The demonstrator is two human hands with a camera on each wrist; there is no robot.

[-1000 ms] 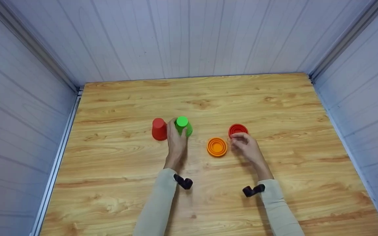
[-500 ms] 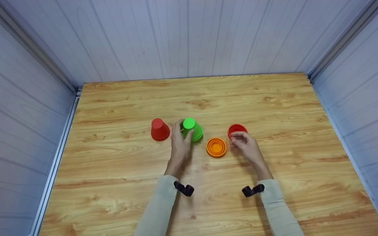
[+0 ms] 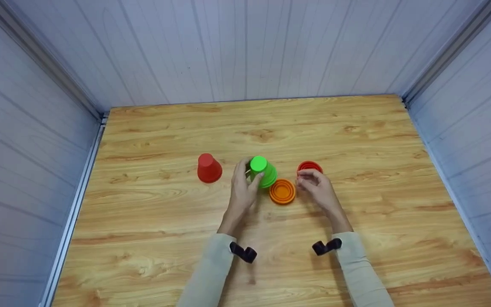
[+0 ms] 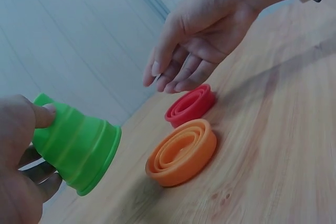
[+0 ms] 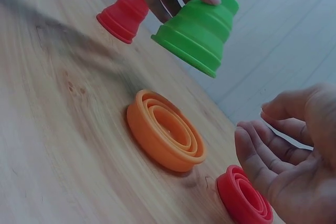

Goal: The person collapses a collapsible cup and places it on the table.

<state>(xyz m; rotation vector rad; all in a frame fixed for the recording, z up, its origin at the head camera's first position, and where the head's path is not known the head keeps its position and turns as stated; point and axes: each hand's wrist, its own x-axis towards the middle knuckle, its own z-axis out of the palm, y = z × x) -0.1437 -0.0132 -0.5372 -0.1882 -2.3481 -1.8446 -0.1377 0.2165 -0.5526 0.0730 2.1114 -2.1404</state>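
Left hand (image 3: 242, 191): thumb and fingers pinch the green cup (image 3: 267, 174) around its narrow end. Cup is mouth down, slightly tilted, raised off the wood-grain table (image 3: 164, 256); from where I stand it sits at the fingertips, toward the right hand (image 3: 320, 192).

Right hand: fingers loosely bent, thumb close to the forefinger, holding nothing. Fingertips just above the flat red cup (image 3: 310, 166), apart from it; that cup lies on the table just beyond them, its rings nested.

Flat orange cup (image 3: 282, 192): on the table between the hands, right of the left hand, just left of the right fingertips, rings facing up.

Tall red cup (image 3: 209, 169): upside down on the table, left of the left hand, apart from it.

Pale sleeves (image 3: 207, 275) cover both forearms behind the hands.
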